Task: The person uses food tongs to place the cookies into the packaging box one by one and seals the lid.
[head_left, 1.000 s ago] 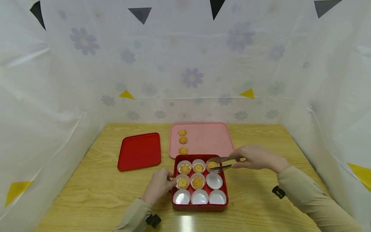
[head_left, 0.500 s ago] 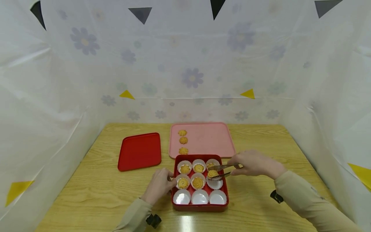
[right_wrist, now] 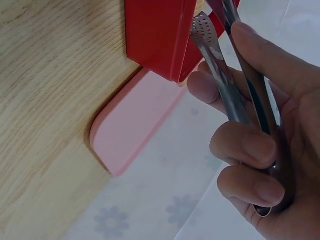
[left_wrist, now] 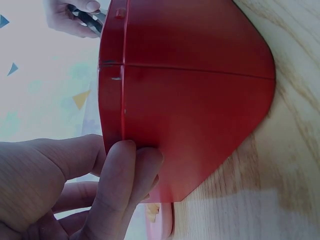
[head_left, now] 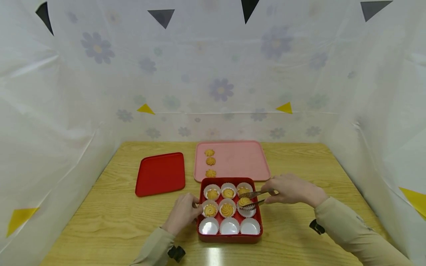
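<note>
Midway through the packing, a person's right hand (head_left: pixel 293 190) grips a pair of metal tongs (head_left: pixel 254 198) that pinch a piped cookie (head_left: pixel 244 201) over the right-hand paper cup (head_left: pixel 246 210) of the middle row in a red box (head_left: pixel 229 238) on the wooden desk (head_left: pixel 100 221); whether the cookie already rests in the cup cannot be told. From the right wrist view the fingers (right_wrist: pixel 245 150) are curled tightly round both tong arms. At the box's left wall, the left hand (head_left: pixel 182 212) steadies the box, with fingers (left_wrist: pixel 117 190) and thumb curled onto its rim. By the look of it, five of the nine cups are filled: all three in the far row and the left and centre ones in the middle row. With the cookie in the tongs as the sixth, the three cups (head_left: pixel 229 226) of the near row are left empty. Just beyond the box, three more cookies (head_left: pixel 210 162) wait in a column on the left of a pink tray (head_left: pixel 239 159), enough to fill them. To the left of the tray, the red lid (head_left: pixel 160 173) lies flat on the desk, apart from the box
</note>
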The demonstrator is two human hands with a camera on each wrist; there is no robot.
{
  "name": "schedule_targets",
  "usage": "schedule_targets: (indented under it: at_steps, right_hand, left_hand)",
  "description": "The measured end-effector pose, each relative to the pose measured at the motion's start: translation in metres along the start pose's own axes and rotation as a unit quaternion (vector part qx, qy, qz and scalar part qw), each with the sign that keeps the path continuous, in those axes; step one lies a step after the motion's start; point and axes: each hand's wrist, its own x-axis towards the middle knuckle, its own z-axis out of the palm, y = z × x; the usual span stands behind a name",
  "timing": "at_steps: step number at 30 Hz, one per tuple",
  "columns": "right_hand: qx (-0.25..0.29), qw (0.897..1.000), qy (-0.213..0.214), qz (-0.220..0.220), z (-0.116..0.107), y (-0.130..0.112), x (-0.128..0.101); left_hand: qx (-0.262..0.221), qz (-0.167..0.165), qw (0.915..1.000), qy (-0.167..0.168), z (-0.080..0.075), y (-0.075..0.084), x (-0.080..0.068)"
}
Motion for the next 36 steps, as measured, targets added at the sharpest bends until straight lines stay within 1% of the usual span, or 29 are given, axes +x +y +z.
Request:
schedule_targets:
  at_steps: [12,18,36]
  right_hand:
    - [-0.005,1.0,-0.01,0.012,-0.0011,-0.0049,0.003]
    - [-0.009,1.0,-0.01,0.01,-0.0011,-0.0055,0.0038]
    - [-0.017,1.0,-0.012,0.009,-0.0024,-0.0084,0.0056]
  left_hand:
    - [-0.002,0.0,1.0,-0.002,-0.0001,0.0,0.0001]
    - [-0.003,0.002,1.0,-0.003,-0.0002,0.0005,-0.0001]
    - [0.014,0.011,0.9998,0.008,0.0002,-0.0005,0.0008]
